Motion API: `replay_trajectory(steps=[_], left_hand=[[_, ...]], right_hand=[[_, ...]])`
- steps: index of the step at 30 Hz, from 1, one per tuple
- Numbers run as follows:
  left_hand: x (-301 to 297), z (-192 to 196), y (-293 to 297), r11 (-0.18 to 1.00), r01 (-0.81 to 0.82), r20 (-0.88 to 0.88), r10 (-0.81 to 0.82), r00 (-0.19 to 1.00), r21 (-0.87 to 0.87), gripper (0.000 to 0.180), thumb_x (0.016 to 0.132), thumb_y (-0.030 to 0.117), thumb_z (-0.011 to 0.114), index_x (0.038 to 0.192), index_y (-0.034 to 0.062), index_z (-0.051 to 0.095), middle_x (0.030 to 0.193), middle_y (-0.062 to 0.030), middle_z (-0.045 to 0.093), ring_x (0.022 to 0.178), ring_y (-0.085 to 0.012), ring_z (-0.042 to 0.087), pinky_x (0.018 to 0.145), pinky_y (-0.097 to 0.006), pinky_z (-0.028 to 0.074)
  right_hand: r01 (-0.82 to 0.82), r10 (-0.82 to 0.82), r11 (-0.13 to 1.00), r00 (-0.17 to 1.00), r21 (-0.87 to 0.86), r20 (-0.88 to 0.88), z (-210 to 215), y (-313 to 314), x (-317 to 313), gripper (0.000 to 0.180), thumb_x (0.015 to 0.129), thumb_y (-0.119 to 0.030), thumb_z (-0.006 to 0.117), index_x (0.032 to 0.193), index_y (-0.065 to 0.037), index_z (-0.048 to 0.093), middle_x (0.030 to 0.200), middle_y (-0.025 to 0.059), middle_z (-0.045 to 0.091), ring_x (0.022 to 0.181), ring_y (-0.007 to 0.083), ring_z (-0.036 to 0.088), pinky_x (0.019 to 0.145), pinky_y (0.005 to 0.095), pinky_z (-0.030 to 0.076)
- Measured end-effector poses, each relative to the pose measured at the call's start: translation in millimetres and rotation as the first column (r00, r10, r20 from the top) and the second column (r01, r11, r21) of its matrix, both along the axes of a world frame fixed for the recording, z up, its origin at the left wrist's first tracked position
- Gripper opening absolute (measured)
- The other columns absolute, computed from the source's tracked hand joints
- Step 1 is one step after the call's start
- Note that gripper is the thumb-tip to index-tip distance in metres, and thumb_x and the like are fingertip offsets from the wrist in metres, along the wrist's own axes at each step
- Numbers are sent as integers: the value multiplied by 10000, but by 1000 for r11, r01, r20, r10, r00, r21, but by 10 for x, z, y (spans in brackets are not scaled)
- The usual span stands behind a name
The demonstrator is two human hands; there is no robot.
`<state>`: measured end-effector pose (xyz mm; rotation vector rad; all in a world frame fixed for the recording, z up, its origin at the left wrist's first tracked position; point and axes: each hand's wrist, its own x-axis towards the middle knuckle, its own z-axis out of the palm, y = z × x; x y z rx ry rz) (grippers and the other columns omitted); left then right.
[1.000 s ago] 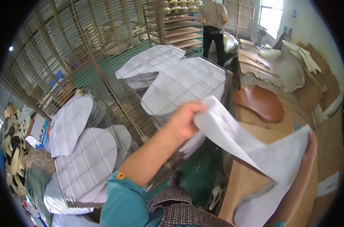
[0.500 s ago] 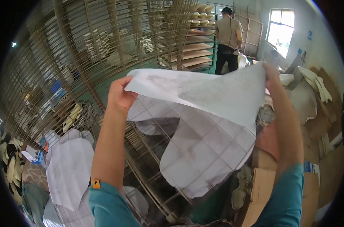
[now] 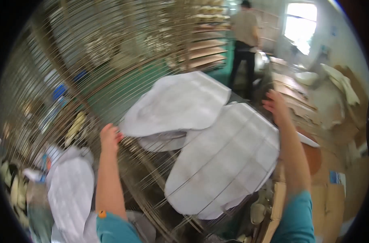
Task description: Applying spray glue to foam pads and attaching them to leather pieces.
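A pale grey-white cut sheet (image 3: 178,103), leather-like, lies over the wire rack (image 3: 146,166) in front of me. Beside it, lower and to the right, is a second pale sheet (image 3: 223,166) crossed by thin straight lines. My left hand (image 3: 110,138) is at the first sheet's left tip, fingers loosely bent and apart, not visibly gripping it. Off to the right of both sheets, my right hand (image 3: 277,106) hovers with its fingers spread and nothing in them. Motion blurs both hands somewhat.
More pale sheets (image 3: 71,194) hang at the lower left. Long rack wires (image 3: 123,81) fill the upper left. A person (image 3: 244,44) stands at the back near stacked shelves (image 3: 208,46). Brown cardboard (image 3: 328,202) and cream-coloured pieces (image 3: 340,85) are on the right.
The upper sheet, held up between both hands before, now lies down on the rack, let go. My left hand has moved down and left; my right hand has dropped slightly and opened.
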<state>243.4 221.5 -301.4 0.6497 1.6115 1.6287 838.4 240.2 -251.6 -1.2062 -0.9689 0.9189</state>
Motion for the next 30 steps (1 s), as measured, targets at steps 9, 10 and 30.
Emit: replay_trajectory(steps=[9,10,30], left_hand=[[-1086,281,-669,927,-336,-941,-47,336,-167,230,729,152,515,878,130,689,908,-147,653,859,-267,634,757,-372,487],[-1282,310,-751,883,-388,-952,-174,251,-264,242,741,154,509,905,143,686,954,-137,647,893,-273,627,759,-387,489],[-4435,-81,-489,988,103,-677,155,-719,117,237,788,188,559,965,35,523,966,-137,534,857,-299,554,778,-426,426]], right_hand=[[338,-350,935,928,-110,-126,-1408,-2372,2016,235,875,-194,559,1092,-103,557,896,11,609,755,96,561,637,219,451],[337,-351,934,927,-115,-132,-1463,-2515,2076,235,875,-194,559,1092,-103,557,896,11,609,755,96,561,637,219,451],[405,-400,832,912,-380,98,-1445,-2532,1023,158,813,-102,543,957,-55,586,739,39,611,581,104,565,519,237,478]])
